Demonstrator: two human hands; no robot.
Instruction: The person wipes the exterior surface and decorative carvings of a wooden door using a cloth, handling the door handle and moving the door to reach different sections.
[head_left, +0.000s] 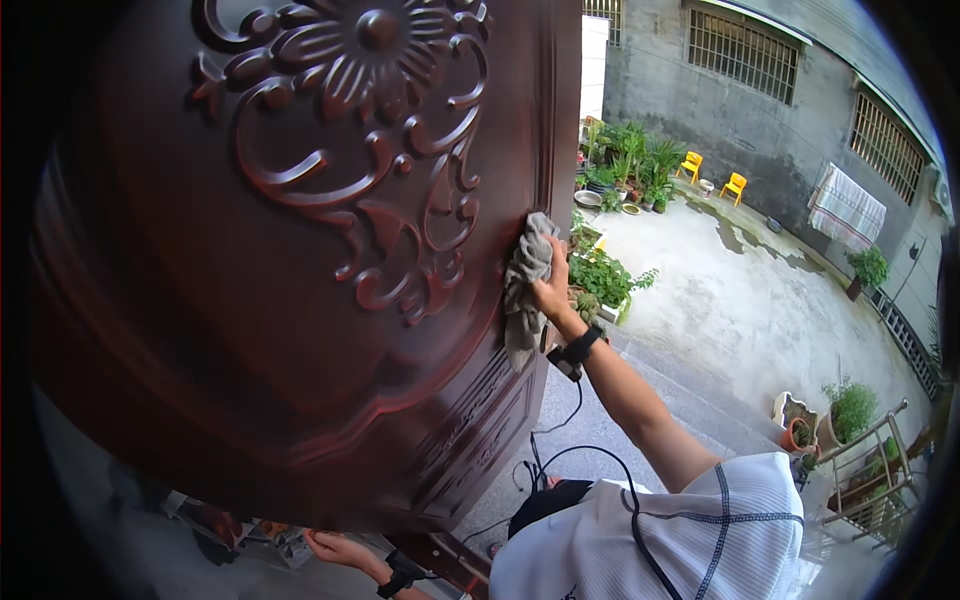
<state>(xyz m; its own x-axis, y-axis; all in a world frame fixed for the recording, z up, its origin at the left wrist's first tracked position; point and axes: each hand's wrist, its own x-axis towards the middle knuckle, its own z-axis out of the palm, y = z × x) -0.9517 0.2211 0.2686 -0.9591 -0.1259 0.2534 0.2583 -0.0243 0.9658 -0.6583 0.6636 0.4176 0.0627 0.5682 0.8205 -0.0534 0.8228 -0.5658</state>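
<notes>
A bunched grey cloth (528, 280) is pressed against the edge of a dark reddish-brown carved door (250, 380). My right hand (552, 280) grips this cloth, its fingers closed round the folds, and one end of the cloth hangs below the hand. At the lower left, my left hand (340, 550) is just beyond the door's lower border in the picture. Its fingers reach out to the left, loosely curved, with nothing visible in them; the door hides part of the hand. Both wrists wear black straps.
A black cable (580, 448) loops beside my body. Outside lies a concrete yard (740, 290) with potted plants (640, 165), yellow chairs (733, 186) and a hanging striped cloth (846, 207). A metal railing (880, 455) stands at the right. Blurred items (285, 545) sit near my left hand.
</notes>
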